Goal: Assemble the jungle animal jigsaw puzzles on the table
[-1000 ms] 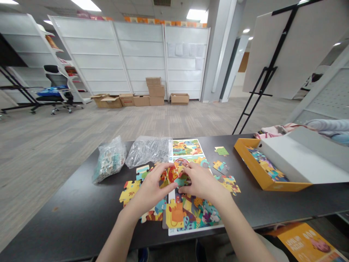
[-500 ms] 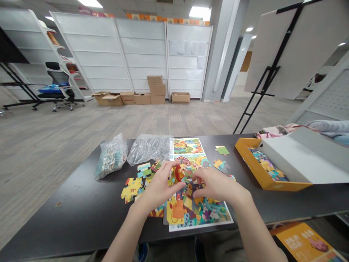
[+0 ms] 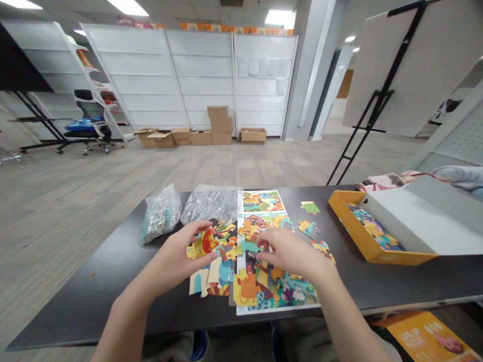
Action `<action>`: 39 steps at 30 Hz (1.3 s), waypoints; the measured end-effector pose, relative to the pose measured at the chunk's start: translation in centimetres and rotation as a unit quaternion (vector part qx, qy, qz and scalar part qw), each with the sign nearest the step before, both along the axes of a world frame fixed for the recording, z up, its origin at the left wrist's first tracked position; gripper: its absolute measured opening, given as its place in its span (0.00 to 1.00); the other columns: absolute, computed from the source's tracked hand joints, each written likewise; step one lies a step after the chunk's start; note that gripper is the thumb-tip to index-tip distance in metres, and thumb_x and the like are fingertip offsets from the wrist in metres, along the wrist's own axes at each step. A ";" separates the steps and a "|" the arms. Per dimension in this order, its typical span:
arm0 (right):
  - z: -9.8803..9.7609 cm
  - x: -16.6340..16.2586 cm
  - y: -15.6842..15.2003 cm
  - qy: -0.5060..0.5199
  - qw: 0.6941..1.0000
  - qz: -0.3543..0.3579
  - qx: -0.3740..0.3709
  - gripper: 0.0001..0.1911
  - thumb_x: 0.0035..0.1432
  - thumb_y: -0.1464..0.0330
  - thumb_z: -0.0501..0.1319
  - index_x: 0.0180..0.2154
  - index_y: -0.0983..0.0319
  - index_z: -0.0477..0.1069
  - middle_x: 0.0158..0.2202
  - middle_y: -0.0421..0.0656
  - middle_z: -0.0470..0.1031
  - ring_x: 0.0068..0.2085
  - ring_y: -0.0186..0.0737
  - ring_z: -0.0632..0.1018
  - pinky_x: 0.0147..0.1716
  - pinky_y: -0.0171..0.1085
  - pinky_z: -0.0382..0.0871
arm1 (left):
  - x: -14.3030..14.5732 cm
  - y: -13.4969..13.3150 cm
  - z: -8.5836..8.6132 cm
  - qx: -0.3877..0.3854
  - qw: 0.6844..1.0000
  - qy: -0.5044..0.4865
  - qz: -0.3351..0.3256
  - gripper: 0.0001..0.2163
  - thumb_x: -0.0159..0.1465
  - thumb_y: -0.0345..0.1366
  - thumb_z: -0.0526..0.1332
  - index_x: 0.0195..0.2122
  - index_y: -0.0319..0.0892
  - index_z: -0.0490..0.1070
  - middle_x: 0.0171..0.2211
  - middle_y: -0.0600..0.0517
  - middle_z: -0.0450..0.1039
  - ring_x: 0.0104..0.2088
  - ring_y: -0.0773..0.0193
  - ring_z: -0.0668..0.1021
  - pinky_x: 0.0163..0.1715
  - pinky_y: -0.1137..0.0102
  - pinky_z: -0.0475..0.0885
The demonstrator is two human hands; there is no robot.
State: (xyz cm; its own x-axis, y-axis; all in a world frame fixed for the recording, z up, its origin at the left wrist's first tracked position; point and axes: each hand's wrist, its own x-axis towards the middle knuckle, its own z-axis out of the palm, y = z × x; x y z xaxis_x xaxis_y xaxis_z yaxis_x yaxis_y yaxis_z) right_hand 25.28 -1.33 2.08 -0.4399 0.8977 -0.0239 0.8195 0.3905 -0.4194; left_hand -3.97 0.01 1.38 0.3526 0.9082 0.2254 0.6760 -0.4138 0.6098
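My left hand (image 3: 177, 254) grips a red and yellow jigsaw puzzle piece (image 3: 209, 241) between thumb and fingers, above a pile of loose pieces (image 3: 222, 271). Over the printed picture sheet (image 3: 279, 307), my right hand (image 3: 289, 252) hovers with curled fingers, thumb and fingertips apart, and nothing visible between them. An orange and yellow animal piece (image 3: 245, 289) lies at the sheet's lower left. More joined or overlapping pieces rest on the sheet, partly hidden by the right hand.
Left of the sheet lie a clear bag of pieces (image 3: 160, 213) and a crumpled plastic bag (image 3: 211, 203). A green piece (image 3: 310, 207) and several others lie to the right. An open yellow box (image 3: 396, 256) stands at the table's right, with an orange box (image 3: 426, 334) below.
My left hand has moved left off the sheet, carrying the red and yellow puzzle piece over the loose pile. My right hand has shifted slightly left and stays above the sheet.
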 end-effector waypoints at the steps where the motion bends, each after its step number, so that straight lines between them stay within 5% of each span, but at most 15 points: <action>1: -0.1 -0.5 0.1 0.005 1.000 0.011 0.015 0.07 0.61 0.64 0.64 0.40 0.60 0.76 0.39 0.45 0.78 0.41 0.44 0.77 0.37 0.37 0.64 | -0.5 -0.1 -0.3 0.004 1.000 0.030 0.003 0.25 0.58 0.47 0.68 0.55 0.45 0.68 0.52 0.46 0.76 0.50 0.51 0.80 0.52 0.58 0.75; 11: -1.1 -5.5 0.2 0.026 0.994 0.089 0.055 0.09 0.62 0.65 0.66 0.43 0.60 0.77 0.44 0.45 0.75 0.46 0.45 0.77 0.43 0.38 0.68 | -5.9 -1.2 -2.2 0.019 0.990 0.140 0.028 0.20 0.58 0.42 0.62 0.51 0.43 0.72 0.51 0.46 0.78 0.50 0.51 0.80 0.53 0.61 0.73; 21: -1.8 -5.5 1.4 0.043 0.998 0.038 0.007 0.25 0.57 0.58 0.67 0.54 0.61 0.70 0.50 0.50 0.75 0.51 0.52 0.76 0.48 0.45 0.69 | -10.5 -3.8 -2.9 -0.032 0.989 0.129 0.068 0.26 0.54 0.44 0.65 0.54 0.44 0.71 0.52 0.46 0.77 0.51 0.48 0.79 0.52 0.61 0.74; 26: -2.0 -5.5 2.0 0.048 0.997 0.053 -0.007 0.27 0.56 0.56 0.67 0.54 0.61 0.70 0.53 0.51 0.74 0.52 0.53 0.76 0.50 0.45 0.68 | -9.9 -4.8 -2.9 -0.096 0.985 0.136 0.046 0.27 0.49 0.39 0.69 0.53 0.47 0.73 0.52 0.48 0.77 0.52 0.49 0.78 0.54 0.62 0.73; 34: -2.3 -5.6 2.2 0.064 0.995 0.070 -0.012 0.23 0.55 0.58 0.69 0.51 0.59 0.72 0.50 0.48 0.75 0.49 0.51 0.76 0.47 0.44 0.68 | -8.6 -4.3 -3.0 -0.093 0.985 0.141 0.038 0.26 0.48 0.34 0.68 0.51 0.47 0.75 0.52 0.48 0.77 0.53 0.49 0.77 0.55 0.60 0.71; 39: -1.2 -5.3 1.6 0.091 0.994 0.060 0.015 0.30 0.53 0.59 0.70 0.56 0.58 0.69 0.52 0.48 0.73 0.51 0.51 0.75 0.49 0.46 0.68 | -6.7 -4.2 -1.8 -0.060 0.990 0.118 0.053 0.19 0.53 0.42 0.68 0.46 0.45 0.76 0.47 0.46 0.79 0.48 0.47 0.79 0.49 0.59 0.73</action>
